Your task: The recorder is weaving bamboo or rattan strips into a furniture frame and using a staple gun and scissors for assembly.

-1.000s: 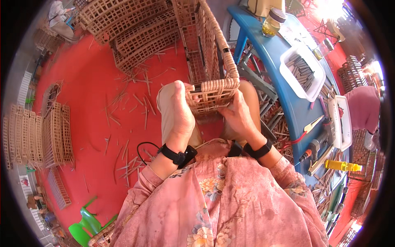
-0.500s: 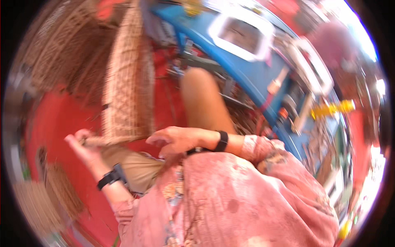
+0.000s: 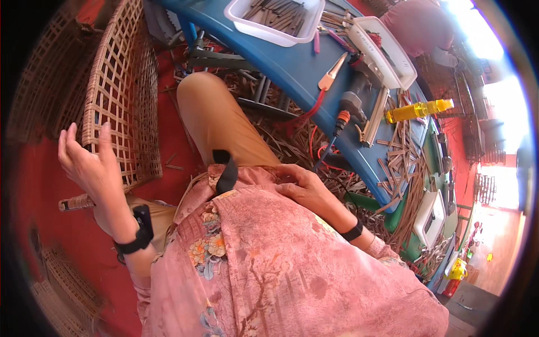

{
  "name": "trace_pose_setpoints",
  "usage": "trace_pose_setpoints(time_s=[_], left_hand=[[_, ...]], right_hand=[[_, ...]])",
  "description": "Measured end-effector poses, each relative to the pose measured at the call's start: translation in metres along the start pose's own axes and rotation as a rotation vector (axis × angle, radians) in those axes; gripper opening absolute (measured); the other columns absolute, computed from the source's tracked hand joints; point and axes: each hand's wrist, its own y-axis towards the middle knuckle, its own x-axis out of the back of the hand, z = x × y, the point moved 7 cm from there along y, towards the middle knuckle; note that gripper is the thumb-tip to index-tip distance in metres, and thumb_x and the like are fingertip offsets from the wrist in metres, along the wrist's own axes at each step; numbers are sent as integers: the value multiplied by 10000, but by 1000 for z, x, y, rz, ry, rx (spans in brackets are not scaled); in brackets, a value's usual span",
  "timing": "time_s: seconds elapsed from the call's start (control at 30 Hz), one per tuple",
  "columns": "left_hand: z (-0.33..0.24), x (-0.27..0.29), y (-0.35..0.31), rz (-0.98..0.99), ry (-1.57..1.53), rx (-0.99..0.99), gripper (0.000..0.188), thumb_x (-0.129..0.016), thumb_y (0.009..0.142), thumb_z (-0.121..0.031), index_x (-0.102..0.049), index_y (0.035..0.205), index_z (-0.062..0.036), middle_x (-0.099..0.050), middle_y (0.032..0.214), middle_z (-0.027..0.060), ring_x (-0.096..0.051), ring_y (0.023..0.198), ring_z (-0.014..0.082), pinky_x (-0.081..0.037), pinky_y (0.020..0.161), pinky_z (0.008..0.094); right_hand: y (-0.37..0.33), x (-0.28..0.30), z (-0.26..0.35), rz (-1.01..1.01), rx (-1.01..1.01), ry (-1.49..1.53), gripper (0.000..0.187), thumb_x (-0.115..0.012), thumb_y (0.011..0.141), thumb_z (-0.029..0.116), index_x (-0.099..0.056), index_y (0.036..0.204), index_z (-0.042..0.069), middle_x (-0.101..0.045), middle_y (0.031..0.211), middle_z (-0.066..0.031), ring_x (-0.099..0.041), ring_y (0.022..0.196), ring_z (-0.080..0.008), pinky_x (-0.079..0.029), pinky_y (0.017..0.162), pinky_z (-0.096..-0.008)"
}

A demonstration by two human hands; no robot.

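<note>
My left hand (image 3: 90,165) is up at the near end of a tall woven rattan basket (image 3: 143,112), thumb and fingers spread, nothing held. Its rim passes behind the gap between thumb and fingers; whether they touch I cannot tell. Below the hand a wrapped cane end (image 3: 77,203) sticks out to the left. My right hand (image 3: 300,185) lies at the hem of my pink shirt over my thigh, fingers loosely stretched and holding nothing. A black strap (image 3: 225,171) lies on my lap between the hands.
A blue table (image 3: 269,62) runs along the right, bearing a white tub (image 3: 275,22) of cane strips, a power drill (image 3: 351,101), an awl (image 3: 331,76) and a yellow bottle (image 3: 418,111). Cane scraps (image 3: 269,135) lie beneath it. Another person (image 3: 418,28) sits beyond.
My view has swung, so the table and basket sit further left. My left hand has risen with fingers spread beside the rim. My right hand has moved away from the basket onto my lap.
</note>
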Motion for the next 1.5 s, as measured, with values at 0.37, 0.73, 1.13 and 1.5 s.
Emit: trace_pose_setpoints(time_s=[0.37, 0.73, 1.13, 1.5], left_hand=[[0, -57, 47, 32, 97, 109, 625, -661, 916, -496, -569, 1364, -70, -596, 1342, 194, -569, 1242, 368, -470, 1015, 466], [81, -71, 78, 69, 136, 178, 182, -508, 948, -112, -653, 1029, -38, -708, 1008, 166, -716, 926, 324, -583, 793, 419], [185, -41, 51, -40, -65, 40, 295, -586, 945, -54, -687, 1214, 11, -749, 1054, 150, -656, 655, 163, -526, 582, 310], [323, 73, -14, 105, -281, 165, 381, -711, 842, -85, -680, 1221, -58, -697, 1050, 90, -640, 971, 254, -483, 930, 380]], right_hand=[[-76, 36, -80, 94, -77, -995, 281, -554, 904, 230, -725, 802, 32, -695, 785, -229, -700, 791, -411, -556, 666, -499], [-138, -42, 301, 708, 733, -564, 365, -785, 849, 120, -668, 1147, -55, -691, 1080, -178, -705, 822, -258, -573, 648, -347], [46, -151, 417, 485, 841, -142, 532, -512, 1037, 311, -491, 1412, -66, -655, 1273, -201, -679, 1072, -277, -563, 856, -379], [322, -75, 328, -115, 603, 129, 765, -551, 972, 595, -401, 1515, 78, -449, 1519, -146, -426, 1396, -288, -411, 1066, -440]])
